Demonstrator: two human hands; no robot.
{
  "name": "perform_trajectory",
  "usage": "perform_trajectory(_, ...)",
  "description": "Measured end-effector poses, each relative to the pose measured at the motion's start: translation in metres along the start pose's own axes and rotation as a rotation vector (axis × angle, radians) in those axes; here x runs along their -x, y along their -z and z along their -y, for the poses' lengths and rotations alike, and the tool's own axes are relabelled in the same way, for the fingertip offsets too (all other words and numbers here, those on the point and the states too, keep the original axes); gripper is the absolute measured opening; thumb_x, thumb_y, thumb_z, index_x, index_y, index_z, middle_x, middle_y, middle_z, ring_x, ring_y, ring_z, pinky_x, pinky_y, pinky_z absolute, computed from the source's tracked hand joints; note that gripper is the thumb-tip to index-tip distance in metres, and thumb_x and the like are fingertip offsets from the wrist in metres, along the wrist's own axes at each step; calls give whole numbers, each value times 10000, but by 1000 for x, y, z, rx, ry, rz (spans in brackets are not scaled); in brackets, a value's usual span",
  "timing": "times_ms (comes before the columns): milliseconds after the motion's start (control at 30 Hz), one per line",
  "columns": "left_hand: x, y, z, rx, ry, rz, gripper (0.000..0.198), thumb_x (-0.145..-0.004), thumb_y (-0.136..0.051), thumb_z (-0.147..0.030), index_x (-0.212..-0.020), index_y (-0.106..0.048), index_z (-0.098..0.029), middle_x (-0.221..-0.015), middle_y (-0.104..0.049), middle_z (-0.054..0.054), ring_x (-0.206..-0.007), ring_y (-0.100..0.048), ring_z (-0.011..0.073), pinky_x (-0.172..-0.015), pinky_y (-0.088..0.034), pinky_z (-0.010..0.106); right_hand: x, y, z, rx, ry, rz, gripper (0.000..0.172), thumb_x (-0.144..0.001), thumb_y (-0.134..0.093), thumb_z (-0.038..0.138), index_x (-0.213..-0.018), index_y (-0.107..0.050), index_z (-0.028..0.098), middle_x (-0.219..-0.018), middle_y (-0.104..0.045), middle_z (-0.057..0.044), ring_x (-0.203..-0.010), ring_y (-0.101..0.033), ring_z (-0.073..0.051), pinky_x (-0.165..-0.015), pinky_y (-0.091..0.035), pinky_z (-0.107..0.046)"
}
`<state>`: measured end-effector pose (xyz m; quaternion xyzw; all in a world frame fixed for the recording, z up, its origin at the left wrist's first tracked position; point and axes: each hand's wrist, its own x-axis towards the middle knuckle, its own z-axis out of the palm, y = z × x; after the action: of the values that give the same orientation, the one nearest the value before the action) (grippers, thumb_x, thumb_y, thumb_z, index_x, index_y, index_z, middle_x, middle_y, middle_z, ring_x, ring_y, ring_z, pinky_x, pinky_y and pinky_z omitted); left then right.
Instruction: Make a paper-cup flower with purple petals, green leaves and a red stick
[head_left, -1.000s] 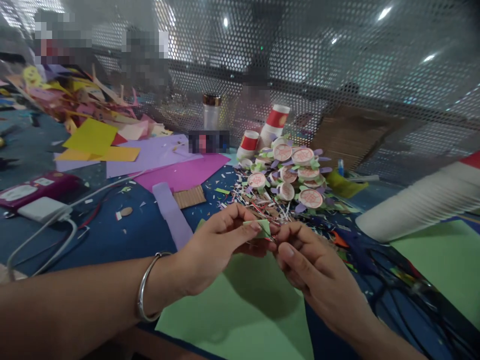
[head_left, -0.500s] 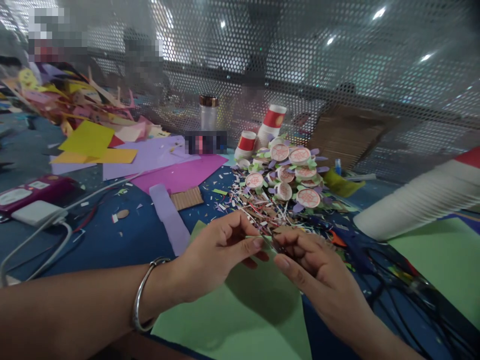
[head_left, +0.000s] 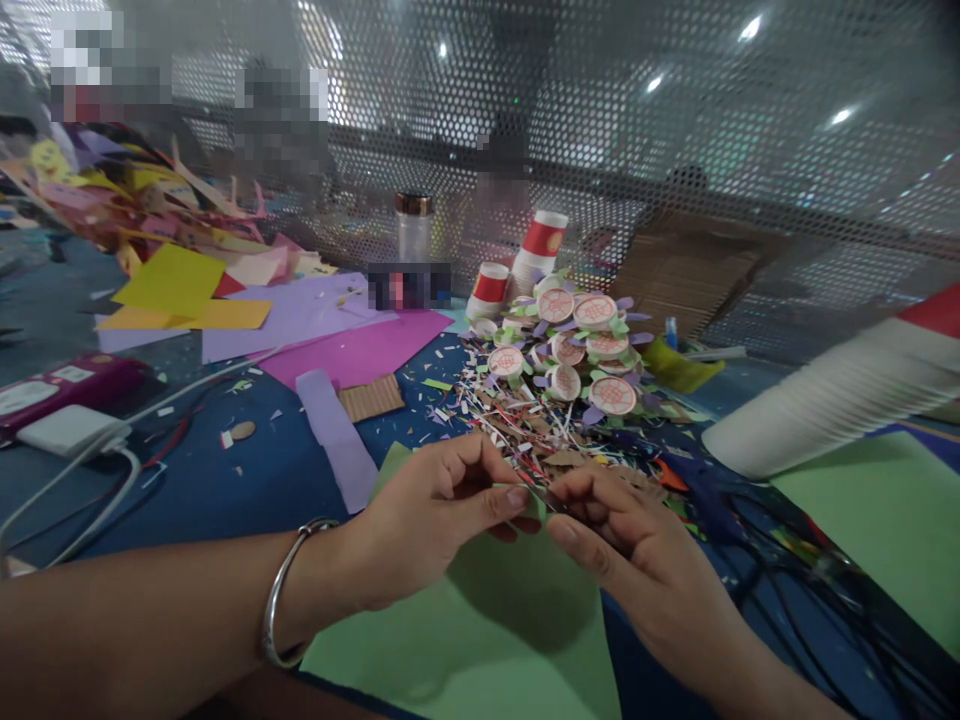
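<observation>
My left hand point(head_left: 431, 535), with a silver bangle point(head_left: 281, 595) at the wrist, pinches a small piece of green paper point(head_left: 531, 510) between thumb and fingers. My right hand point(head_left: 649, 565) is closed around small scissors point(head_left: 553, 500); their thin metal tips touch or nearly touch the green piece, and the handles are mostly hidden by my fingers. Below both hands lies a large green paper sheet point(head_left: 457, 640). Just beyond them, paper scraps point(head_left: 517, 410) are heaped in front of a pile of turtle-like paper crafts point(head_left: 566, 350) with round white bodies and green and purple limbs.
Stacked paper cups point(head_left: 817, 400) lie at the right beside black cables point(head_left: 780, 570). Upright cup stacks point(head_left: 541, 245) and a lidded bottle point(head_left: 414, 228) stand before the perforated metal screen point(head_left: 600, 110). Coloured sheets point(head_left: 352, 350), a purple device point(head_left: 75, 385) and a white charger point(head_left: 71, 430) lie leftward.
The green piece in my left hand now shows more of its face between my fingertips. Both hands have shifted only slightly. The view has moved a little.
</observation>
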<state>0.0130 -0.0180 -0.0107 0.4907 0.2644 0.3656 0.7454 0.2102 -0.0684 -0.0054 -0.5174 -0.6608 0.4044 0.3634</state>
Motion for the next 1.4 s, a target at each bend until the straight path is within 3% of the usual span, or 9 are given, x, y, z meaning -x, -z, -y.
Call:
perform_trajectory(300,0,2,1,-42,46,-11,328,-791,-810,-386,-795,-600,-135,-715,-704,-2,-684,-642,81,-657,-463,195,4,-2,3,9,20,-24,204,-964,-575,424,-887,-598,236,-743,-567,30,-651,-526,-112,-581,-448,-200)
perform_trajectory(433,0,2,-1,-70,57,-27,341,-782,-810,-410,-785,-604,-138,-698,-693,-2,-662,-625,86,-634,-437,204,3,-4,-1,-99,-64,4,256,-967,-572,481,-904,-575,233,-717,-503,43,-617,-452,-107,-560,-397,-212)
perform_trajectory(700,0,0,-2,-46,63,-32,408,-700,-859,-458,-750,-608,-141,-632,-626,-35,-594,-571,77,-587,-406,201,2,-7,-3,-223,-116,61,281,-945,-601,515,-949,-572,235,-803,-572,13,-707,-508,-124,-627,-434,-226)
perform_trajectory(967,0,0,-1,-21,52,-18,350,-755,-835,-399,-757,-603,-137,-646,-628,-31,-614,-572,78,-618,-422,203,2,-6,-3,-265,-127,86,282,-952,-603,500,-954,-568,220,-796,-578,15,-678,-495,-106,-612,-408,-211)
perform_trajectory(1200,1,-2,-3,-39,41,-27,342,-761,-831,-389,-771,-589,-147,-678,-651,-18,-640,-574,87,-618,-408,208,3,-5,-5,-284,-161,127,330,-952,-578,544,-943,-521,219,-678,-439,59,-573,-319,-95,-508,-253,-220)
perform_trajectory(1400,2,-2,-2,-29,31,-8,324,-787,-813,-374,-779,-578,-150,-684,-637,-21,-645,-569,89,-634,-412,220,4,-3,-5,-282,-143,154,302,-976,-554,525,-952,-513,227,-696,-418,64,-581,-274,-95,-507,-221,-225)
